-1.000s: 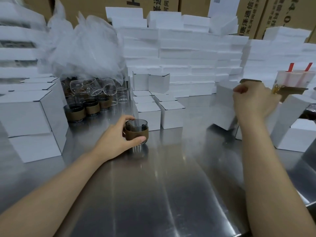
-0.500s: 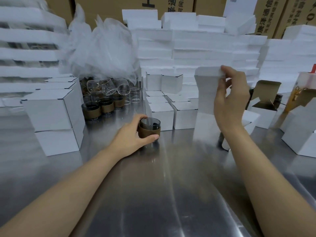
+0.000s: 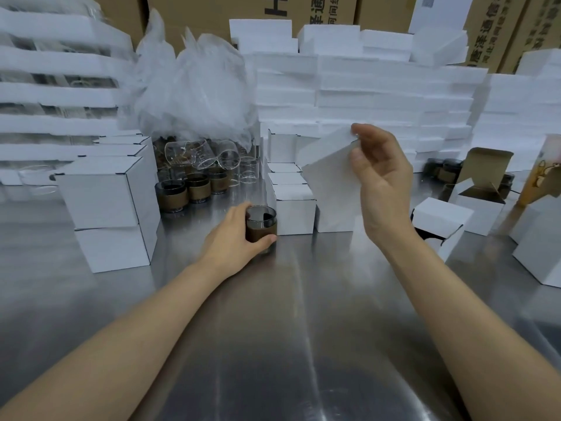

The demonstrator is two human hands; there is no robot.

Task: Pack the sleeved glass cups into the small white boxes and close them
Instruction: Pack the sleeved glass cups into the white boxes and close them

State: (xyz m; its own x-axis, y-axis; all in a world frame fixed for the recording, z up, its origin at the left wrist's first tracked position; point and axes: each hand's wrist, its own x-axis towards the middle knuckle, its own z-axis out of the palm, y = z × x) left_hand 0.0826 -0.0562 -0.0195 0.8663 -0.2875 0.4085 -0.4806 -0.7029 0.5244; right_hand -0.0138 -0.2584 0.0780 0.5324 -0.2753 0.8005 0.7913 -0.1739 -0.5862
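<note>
My two hands over a steel worktop: one on a cup, one lifting a flat box.

My left hand (image 3: 233, 238) curls around a brown-sleeved glass cup (image 3: 261, 224) standing mid-worktop (image 3: 288, 329). My right hand (image 3: 381, 183) pinches a flattened white box (image 3: 331, 174), tilted in the air. Behind sit closed white boxes (image 3: 296, 214), more sleeved cups (image 3: 188, 192) and, toward the far edge, stacked foam slabs (image 3: 349, 86).

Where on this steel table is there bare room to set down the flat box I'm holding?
The steel table lies bare between both forearms, from the sleeved cup toward you. Crowded: sleeved cups and closed boxes left, open boxes right.
</note>
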